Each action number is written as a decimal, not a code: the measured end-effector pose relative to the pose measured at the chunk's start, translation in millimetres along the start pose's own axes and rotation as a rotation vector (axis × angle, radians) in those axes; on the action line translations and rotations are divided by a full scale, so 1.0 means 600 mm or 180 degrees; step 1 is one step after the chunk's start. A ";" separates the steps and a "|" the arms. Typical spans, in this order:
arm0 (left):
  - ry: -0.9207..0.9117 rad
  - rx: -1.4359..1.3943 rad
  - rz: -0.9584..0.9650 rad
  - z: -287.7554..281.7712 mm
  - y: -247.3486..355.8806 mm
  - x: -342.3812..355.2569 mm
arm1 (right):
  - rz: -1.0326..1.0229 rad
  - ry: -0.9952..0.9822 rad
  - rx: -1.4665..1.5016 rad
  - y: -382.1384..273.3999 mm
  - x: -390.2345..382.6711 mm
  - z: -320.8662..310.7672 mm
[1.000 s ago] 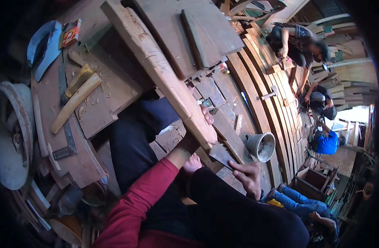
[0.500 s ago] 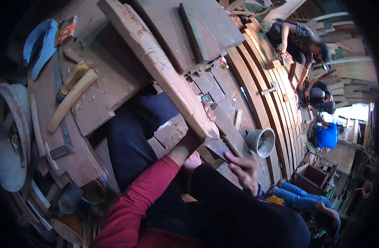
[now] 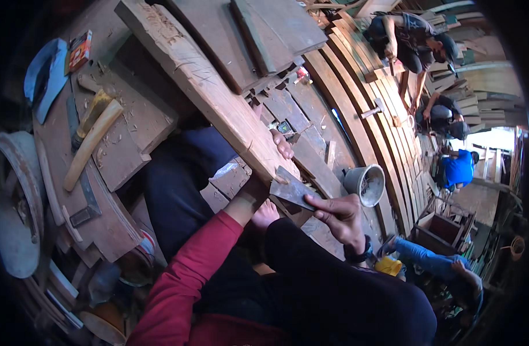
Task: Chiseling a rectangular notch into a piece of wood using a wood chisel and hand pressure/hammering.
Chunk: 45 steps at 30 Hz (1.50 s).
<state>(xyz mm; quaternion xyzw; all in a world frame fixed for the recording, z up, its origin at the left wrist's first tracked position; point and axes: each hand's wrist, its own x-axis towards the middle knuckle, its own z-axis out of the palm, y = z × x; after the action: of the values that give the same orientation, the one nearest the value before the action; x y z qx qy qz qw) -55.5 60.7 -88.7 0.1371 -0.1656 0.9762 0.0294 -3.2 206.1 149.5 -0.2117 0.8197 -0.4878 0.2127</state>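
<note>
A long pale wooden beam slants from the upper left down to the middle, its far end resting over the bench. My left hand reaches under its near end, and the fingertips curl up round the far edge. In my right hand is a flat grey metal blade, pinched between thumb and fingers. The broad end of this blade touches the beam's near end. Whether the blade has a handle, I cannot make out. Pencil-like marks and rough, chipped patches show on the beam.
On the bench at left lie a wooden-handled tool, a metal square and a light blue cap. A bucket stands to the right. Beyond it are long planks with a hammer. Several people are farther right.
The blade in my right hand has moved left and up, onto the corner of the beam's end. The whole view has shifted slightly. My left hand keeps its hold.
</note>
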 end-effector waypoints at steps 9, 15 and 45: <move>0.0702 -0.0045 0.0052 -0.061 -0.043 -0.037 | 0.0351 0.0196 0.0224 0.016 -0.061 0.011; -0.0611 -0.0391 -0.0623 -0.037 -0.008 0.003 | 0.0074 0.0058 -0.0182 -0.009 -0.020 -0.006; 0.0316 -0.0334 -0.0960 0.000 0.012 -0.031 | -0.0540 0.0377 -0.1240 -0.072 0.000 -0.007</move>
<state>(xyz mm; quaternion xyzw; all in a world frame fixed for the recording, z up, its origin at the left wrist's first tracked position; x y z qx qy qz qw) -38.1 53.8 -96.0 0.1103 -0.1921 0.9563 0.1909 0.2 190.4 190.0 -0.2880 0.8888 -0.3480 0.0774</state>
